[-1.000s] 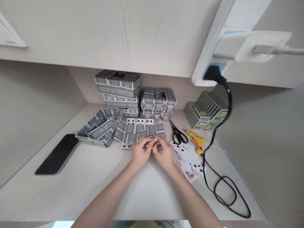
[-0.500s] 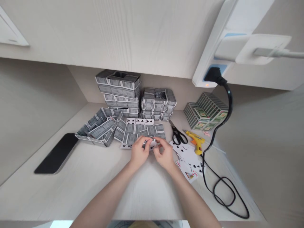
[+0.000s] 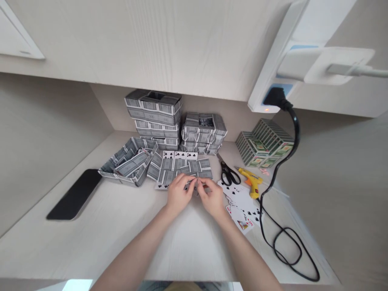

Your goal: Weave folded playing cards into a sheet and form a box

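Can see a grey box (image 3: 136,181), then grey cards (image 3: 177,164) on the surface (image 3: 194,242). Close by, pinching a small piece (image 3: 197,181), mostly hidden, with left hand (image 3: 179,192) and right hand (image 3: 212,197) almost closed. Farther right, can see black scissors (image 3: 224,166).

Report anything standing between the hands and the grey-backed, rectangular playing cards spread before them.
Nothing visible is in the way: the bare left hand and bare right hand partly cover the grey-backed cards in view. The black-handled scissors lie aside, to the right.
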### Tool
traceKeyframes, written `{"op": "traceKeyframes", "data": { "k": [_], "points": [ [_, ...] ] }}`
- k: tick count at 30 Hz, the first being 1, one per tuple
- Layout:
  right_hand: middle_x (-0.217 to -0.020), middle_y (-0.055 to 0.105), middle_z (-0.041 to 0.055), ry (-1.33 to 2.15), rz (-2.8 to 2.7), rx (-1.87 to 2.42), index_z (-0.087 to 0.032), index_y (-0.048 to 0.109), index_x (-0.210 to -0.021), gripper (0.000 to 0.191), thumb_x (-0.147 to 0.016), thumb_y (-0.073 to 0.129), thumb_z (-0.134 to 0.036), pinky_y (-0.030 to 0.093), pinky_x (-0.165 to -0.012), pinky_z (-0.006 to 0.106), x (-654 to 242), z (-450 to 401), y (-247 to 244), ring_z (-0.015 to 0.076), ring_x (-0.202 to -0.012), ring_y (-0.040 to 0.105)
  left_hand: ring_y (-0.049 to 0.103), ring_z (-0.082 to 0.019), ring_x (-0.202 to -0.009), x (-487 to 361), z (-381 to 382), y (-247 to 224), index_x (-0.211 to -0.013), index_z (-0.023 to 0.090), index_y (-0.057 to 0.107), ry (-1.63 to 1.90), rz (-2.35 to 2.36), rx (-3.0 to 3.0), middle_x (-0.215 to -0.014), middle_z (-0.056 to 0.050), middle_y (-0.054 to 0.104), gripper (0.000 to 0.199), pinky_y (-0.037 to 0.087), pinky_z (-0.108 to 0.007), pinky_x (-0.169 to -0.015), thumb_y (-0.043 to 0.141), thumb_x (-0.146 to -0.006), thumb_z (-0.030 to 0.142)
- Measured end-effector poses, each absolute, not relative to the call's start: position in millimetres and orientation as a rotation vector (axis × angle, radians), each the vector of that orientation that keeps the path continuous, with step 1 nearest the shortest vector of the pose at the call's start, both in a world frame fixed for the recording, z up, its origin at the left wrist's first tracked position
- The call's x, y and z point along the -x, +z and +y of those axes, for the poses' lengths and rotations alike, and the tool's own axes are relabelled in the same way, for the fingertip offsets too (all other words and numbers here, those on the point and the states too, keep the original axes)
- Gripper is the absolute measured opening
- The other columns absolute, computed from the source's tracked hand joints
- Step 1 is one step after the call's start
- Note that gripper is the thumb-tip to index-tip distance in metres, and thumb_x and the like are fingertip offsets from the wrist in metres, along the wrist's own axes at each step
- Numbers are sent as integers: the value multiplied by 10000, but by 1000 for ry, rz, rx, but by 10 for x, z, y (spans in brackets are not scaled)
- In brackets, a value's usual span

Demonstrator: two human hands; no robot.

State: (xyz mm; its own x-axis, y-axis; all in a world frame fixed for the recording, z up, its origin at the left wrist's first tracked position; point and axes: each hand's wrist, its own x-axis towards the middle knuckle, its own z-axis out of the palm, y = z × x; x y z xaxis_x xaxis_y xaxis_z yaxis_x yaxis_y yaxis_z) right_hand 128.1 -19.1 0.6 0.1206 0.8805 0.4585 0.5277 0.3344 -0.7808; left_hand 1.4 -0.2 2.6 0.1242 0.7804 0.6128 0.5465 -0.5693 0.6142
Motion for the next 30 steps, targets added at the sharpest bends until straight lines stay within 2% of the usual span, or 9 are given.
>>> {"op": "traceKeyframes", "data": {
  "k": [12, 20, 30],
  "points": [
    [-799, 684, 15, 384, -1522, 1376, -207, 641, -856, 177, -757, 496, -229, 494, -650, 259, -1274, -185, 0, 144, -649, 617, 575, -134, -766, -27, -2, -3, -832, 199, 601, 1458, 1302, -2168, -780, -15, 633, 101, 452, -261, -696, 509, -808, 231],
    [-851, 670, 57, 321, -1545, 1352, -196, 624, -898, 223, -825, 428, -274, 505, -674, 283, -1296, -151, -17, 162, -734, 619, 590, -155, -845, -19, 21, -17, -937, 197, 569, 1408, 1458, -2085, -891, -33, 646, 164, 458, -282, -744, 530, -800, 278],
    [-912, 660, 53, 431, -1498, 1294, -202, 613, -952, 226, -805, 472, -299, 527, -633, 265, -1303, -150, 13, 155, -744, 627, 620, -138, -769, -14, 19, -10, -843, 207, 617, 1475, 1359, -2050, -814, -12, 674, 130, 484, -271, -722, 492, -822, 236]
  ]
}}
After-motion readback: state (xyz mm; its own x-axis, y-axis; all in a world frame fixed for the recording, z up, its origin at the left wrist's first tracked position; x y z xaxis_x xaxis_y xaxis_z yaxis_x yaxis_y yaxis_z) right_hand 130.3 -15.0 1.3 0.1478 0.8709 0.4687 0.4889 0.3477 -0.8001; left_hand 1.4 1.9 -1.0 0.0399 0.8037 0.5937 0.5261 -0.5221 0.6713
